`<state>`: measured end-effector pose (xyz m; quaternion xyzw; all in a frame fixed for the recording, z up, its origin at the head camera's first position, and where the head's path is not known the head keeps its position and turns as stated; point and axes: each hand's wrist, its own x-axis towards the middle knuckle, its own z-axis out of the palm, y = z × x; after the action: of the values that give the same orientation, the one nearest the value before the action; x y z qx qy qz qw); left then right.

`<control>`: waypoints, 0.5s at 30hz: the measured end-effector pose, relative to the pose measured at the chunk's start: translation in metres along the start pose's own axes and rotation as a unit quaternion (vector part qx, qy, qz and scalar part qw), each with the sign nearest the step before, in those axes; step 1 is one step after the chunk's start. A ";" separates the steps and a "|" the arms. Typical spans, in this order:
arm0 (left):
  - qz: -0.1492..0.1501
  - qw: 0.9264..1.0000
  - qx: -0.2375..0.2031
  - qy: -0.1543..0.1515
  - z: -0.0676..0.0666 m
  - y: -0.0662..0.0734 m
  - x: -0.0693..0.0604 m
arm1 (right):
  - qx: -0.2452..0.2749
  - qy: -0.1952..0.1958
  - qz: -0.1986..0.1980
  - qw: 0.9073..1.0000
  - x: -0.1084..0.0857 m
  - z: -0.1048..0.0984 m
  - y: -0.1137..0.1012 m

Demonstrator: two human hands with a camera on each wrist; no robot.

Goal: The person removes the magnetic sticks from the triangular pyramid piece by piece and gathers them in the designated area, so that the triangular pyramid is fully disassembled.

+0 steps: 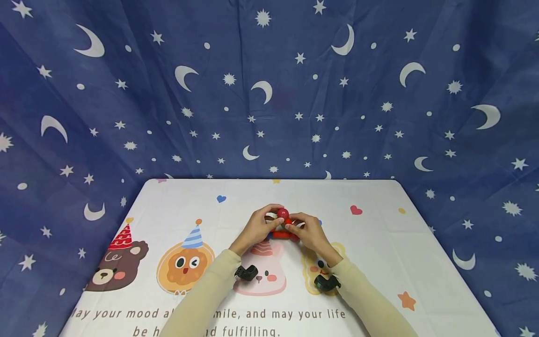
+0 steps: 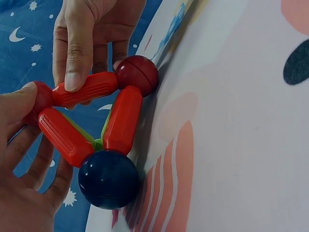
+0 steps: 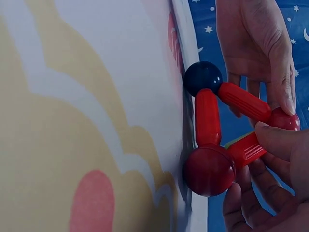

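Note:
A triangle of red rods joined by balls stands upright on the table. Its top ball point(image 1: 283, 214) is red, and my left hand point(image 1: 258, 228) pinches it between thumb and fingers. My right hand point(image 1: 311, 230) grips the red rod point(image 2: 105, 86) that slopes down from that ball. The lower left corner is a dark blue ball point(image 2: 108, 179); at the lower right sits another red ball point(image 3: 209, 171). A third red rod point(image 3: 207, 117) lies along the bottom between these two. Green parts point(image 2: 79, 128) show behind the triangle, mostly hidden.
The table is covered by a white cloth point(image 1: 370, 243) printed with cartoon figures and lettering. Behind it hangs a blue curtain point(image 1: 286, 145) with moons and stars. A small dark device point(image 1: 246, 273) sits at the left wrist and another device point(image 1: 327, 282) at the right.

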<state>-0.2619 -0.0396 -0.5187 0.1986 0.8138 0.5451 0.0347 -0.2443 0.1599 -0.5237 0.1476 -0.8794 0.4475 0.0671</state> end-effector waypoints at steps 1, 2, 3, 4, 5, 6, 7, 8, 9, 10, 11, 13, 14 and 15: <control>0.000 1.000 -0.001 -0.001 0.000 0.000 0.000 | 0.000 -0.001 -0.002 1.000 0.000 0.000 0.000; -0.001 1.000 -0.002 -0.001 0.000 0.001 0.000 | -0.002 -0.001 -0.003 1.000 -0.001 -0.001 0.000; -0.002 1.000 -0.003 -0.002 0.000 0.001 0.000 | -0.003 -0.002 -0.003 1.000 -0.001 -0.001 0.001; -0.002 1.000 -0.005 -0.003 0.000 0.001 -0.001 | -0.004 -0.003 -0.004 1.000 -0.001 -0.001 0.001; -0.002 1.000 -0.006 -0.004 0.001 0.001 -0.001 | -0.005 -0.003 -0.006 1.000 -0.001 -0.001 0.001; -0.002 1.000 -0.007 -0.005 0.001 0.001 -0.001 | -0.006 -0.004 -0.006 1.000 -0.002 -0.002 0.000; -0.002 1.000 -0.008 -0.005 0.001 0.002 -0.001 | -0.006 -0.005 -0.007 1.000 -0.002 -0.002 0.000; -0.002 1.000 -0.009 -0.005 0.001 0.002 -0.001 | -0.006 -0.005 -0.008 1.000 -0.002 -0.002 0.000; -0.002 1.000 -0.009 -0.006 0.001 0.002 -0.001 | -0.006 -0.005 -0.010 1.000 -0.002 -0.002 0.000; -0.002 1.000 -0.009 -0.006 0.001 0.002 -0.002 | -0.007 -0.004 -0.012 1.000 -0.003 -0.002 0.000; -0.001 1.000 -0.008 -0.007 0.001 0.002 -0.002 | -0.007 -0.004 -0.014 1.000 -0.003 -0.002 0.000; 0.000 1.000 -0.009 -0.006 0.001 0.002 -0.002 | -0.008 -0.003 -0.018 1.000 -0.003 -0.003 0.001; -0.002 1.000 -0.011 -0.003 0.001 0.002 -0.002 | -0.008 -0.003 -0.019 1.000 -0.003 -0.003 0.001; -0.003 1.000 -0.011 0.002 0.000 0.002 -0.002 | -0.007 -0.002 -0.019 1.000 -0.004 -0.004 0.001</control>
<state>-0.2592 -0.0394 -0.5170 0.1950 0.8083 0.5543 0.0372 -0.2411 0.1641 -0.5232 0.1646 -0.8795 0.4402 0.0752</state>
